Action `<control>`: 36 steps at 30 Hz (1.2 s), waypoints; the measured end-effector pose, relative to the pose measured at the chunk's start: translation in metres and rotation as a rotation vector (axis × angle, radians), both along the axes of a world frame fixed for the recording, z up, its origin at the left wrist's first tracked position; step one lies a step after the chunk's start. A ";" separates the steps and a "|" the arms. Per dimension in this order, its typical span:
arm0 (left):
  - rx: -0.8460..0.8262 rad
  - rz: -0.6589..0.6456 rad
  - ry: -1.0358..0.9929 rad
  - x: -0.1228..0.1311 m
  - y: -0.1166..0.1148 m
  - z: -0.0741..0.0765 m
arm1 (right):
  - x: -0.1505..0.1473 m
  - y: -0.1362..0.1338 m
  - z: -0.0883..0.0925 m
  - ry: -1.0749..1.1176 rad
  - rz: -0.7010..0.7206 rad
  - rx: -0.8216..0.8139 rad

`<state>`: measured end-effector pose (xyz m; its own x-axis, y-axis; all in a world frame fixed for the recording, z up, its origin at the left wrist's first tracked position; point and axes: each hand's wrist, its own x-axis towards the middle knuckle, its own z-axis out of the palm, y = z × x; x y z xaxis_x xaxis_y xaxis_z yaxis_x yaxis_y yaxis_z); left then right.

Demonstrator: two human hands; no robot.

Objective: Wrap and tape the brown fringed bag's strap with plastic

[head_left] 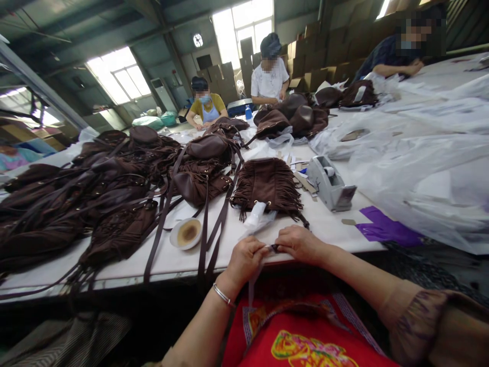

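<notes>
My left hand (244, 259) and my right hand (300, 243) meet at the table's near edge, both pinched on a thin pale strip (256, 269) that hangs down toward my lap. A small dark end of a strap shows between the fingertips. Just beyond my hands lies a brown fringed suede bag (267, 184), with a clear plastic-wrapped piece (255, 214) resting on its lower edge and trailing toward my fingers.
A heap of brown fringed bags and long straps (95, 199) fills the left of the white table (328, 224). A grey tape dispenser (330, 183), a small round dish (186, 233), purple paper (384, 228) and clear plastic sheeting (420, 163) lie nearby. Three people work at the far end.
</notes>
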<state>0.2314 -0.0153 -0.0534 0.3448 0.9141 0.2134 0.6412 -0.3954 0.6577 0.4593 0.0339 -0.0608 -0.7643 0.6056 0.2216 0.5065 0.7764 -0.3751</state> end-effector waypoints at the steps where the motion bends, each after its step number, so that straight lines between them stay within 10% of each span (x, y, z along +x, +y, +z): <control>1: -0.018 0.005 -0.015 0.001 0.001 0.000 | 0.000 0.000 0.000 0.000 0.000 -0.003; 12: -0.009 -0.036 0.033 0.007 0.000 -0.005 | -0.017 -0.005 0.005 -0.047 -0.082 0.025; 36: 0.036 -0.042 0.283 0.033 0.009 0.010 | 0.050 0.005 -0.002 0.152 -0.081 0.086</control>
<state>0.2643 -0.0063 -0.0437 0.4324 0.8914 0.1357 0.7800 -0.4453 0.4397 0.5090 0.0391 -0.0631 -0.6676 0.6376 0.3845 0.5111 0.7680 -0.3860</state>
